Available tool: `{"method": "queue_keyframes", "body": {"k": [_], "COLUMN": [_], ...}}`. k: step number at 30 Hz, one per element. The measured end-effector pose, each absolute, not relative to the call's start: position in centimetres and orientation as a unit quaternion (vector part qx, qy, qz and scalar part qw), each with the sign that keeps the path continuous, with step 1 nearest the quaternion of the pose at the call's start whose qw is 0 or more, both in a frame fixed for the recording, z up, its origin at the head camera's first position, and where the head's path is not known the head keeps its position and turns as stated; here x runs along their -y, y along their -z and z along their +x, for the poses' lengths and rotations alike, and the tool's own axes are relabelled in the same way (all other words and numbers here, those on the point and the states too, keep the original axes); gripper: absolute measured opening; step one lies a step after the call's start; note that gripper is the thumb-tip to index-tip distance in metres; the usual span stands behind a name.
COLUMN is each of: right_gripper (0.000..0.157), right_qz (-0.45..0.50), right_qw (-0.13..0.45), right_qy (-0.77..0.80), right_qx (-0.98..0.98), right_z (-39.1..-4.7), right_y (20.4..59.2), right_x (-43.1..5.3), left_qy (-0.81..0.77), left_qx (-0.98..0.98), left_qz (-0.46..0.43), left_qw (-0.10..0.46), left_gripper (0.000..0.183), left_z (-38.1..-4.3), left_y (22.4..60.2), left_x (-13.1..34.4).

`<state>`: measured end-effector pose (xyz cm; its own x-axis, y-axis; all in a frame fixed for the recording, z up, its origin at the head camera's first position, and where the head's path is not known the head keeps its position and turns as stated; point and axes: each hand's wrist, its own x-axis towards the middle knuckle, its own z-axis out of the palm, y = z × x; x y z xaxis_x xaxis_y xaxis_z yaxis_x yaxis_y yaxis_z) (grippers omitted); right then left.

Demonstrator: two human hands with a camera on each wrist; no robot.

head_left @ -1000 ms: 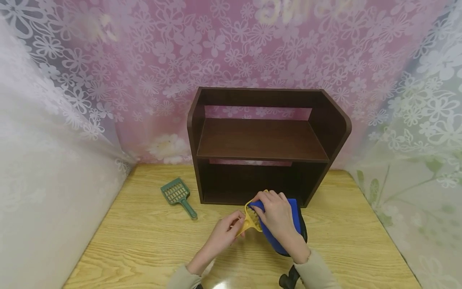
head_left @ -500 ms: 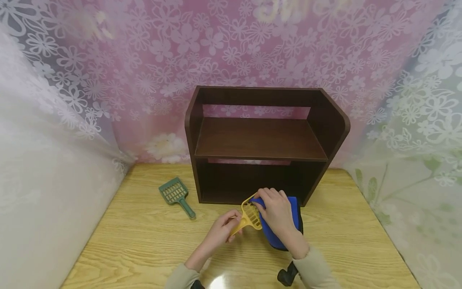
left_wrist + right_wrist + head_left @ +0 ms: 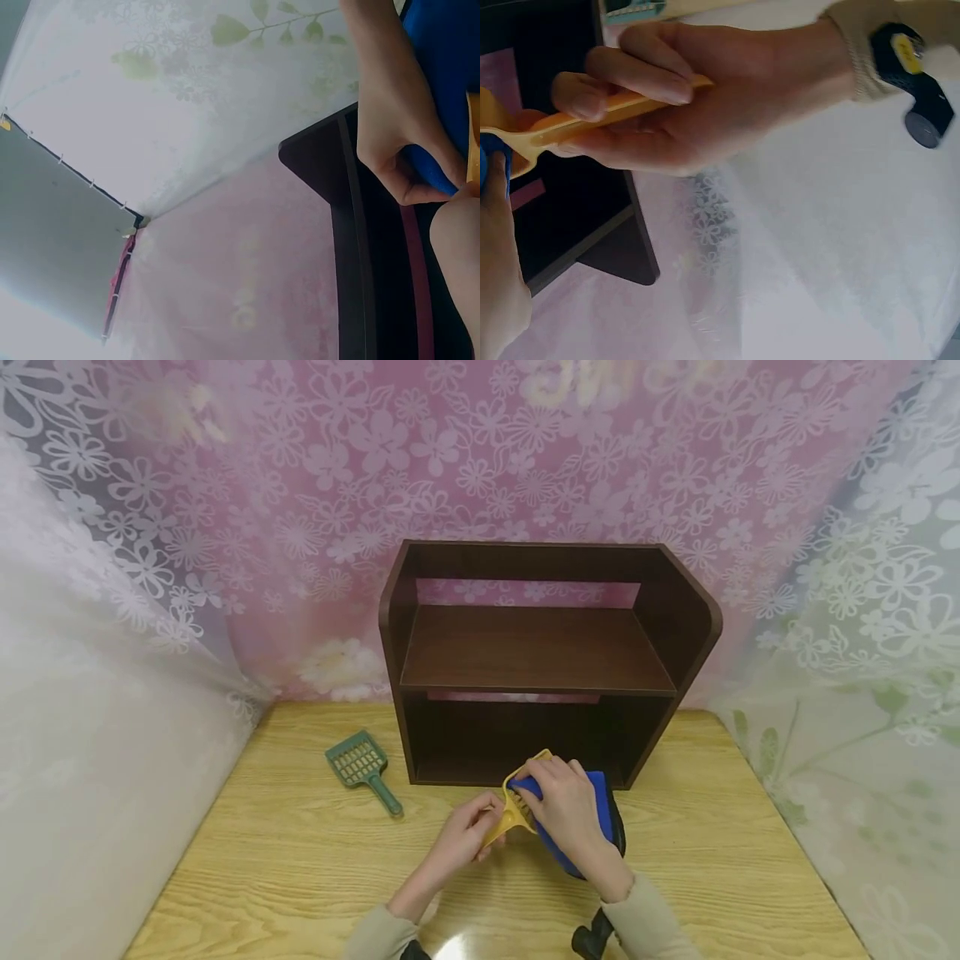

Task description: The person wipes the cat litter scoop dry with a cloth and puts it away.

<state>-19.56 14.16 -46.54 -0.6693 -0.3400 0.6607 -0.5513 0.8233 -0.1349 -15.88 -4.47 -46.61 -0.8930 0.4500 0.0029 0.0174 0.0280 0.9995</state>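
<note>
My left hand [image 3: 463, 835] grips the handle of a yellow slotted litter scoop [image 3: 512, 817], its fingers curled round it in the right wrist view. My right hand [image 3: 572, 806] pinches a folded blue cloth [image 3: 603, 795] with a dark edge against the scoop's slotted head. The cloth and the right hand hide much of that head; one yellow rim shows beyond the fingers. In the left wrist view, the right thumb and fingers press the blue cloth [image 3: 442, 64] beside the scoop's yellow edge [image 3: 474, 142].
A green slotted scoop [image 3: 358, 762] lies on the wooden table [image 3: 262, 877] to the left. Just behind the hands stands a dark brown two-tier shelf [image 3: 540, 647]. Floral curtains [image 3: 315, 468] enclose the back and sides.
The scoop's head tilts to show its slots more at half a second ago, then less now. My right hand shifts slightly left with the cloth. The green scoop stays on the table.
</note>
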Motion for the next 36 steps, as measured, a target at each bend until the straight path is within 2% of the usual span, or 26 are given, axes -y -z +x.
{"method": "queue_keyframes", "body": {"k": [6, 12, 28, 31, 36], "right_gripper": [0.021, 0.021, 0.021, 0.022, 0.021], "right_qz": [0.175, 0.147, 0.294, 0.292, 0.236], "right_qw": [0.361, 0.378, 0.287, 0.289, 0.313], "right_qy": [-0.150, -0.169, -0.155, -0.137, -0.112], "right_qx": [0.904, 0.898, 0.898, 0.901, 0.913], "right_z": [-20.6, -21.2, -19.4, -19.3, -20.0], "right_y": [46.3, 45.7, 47.0, 47.1, 47.4], "right_x": [-15.1, -16.1, -14.2, -14.1, -14.9], "left_qy": [-0.678, -0.678, -0.670, -0.665, -0.650], "left_qx": [-0.699, -0.706, -0.725, -0.728, -0.738], "left_qz": [0.175, 0.159, 0.131, 0.133, 0.147], "left_qw": [0.147, 0.128, 0.097, 0.100, 0.100], "left_gripper": [0.026, 0.023, 0.022, 0.023, 0.023], "left_z": [-15.7, -15.6, -16.3, -16.5, -16.4], "left_y": [46.6, 46.7, 46.6, 46.6, 46.4], "left_x": [4.1, 4.4, 4.6, 4.8, 4.8]}}
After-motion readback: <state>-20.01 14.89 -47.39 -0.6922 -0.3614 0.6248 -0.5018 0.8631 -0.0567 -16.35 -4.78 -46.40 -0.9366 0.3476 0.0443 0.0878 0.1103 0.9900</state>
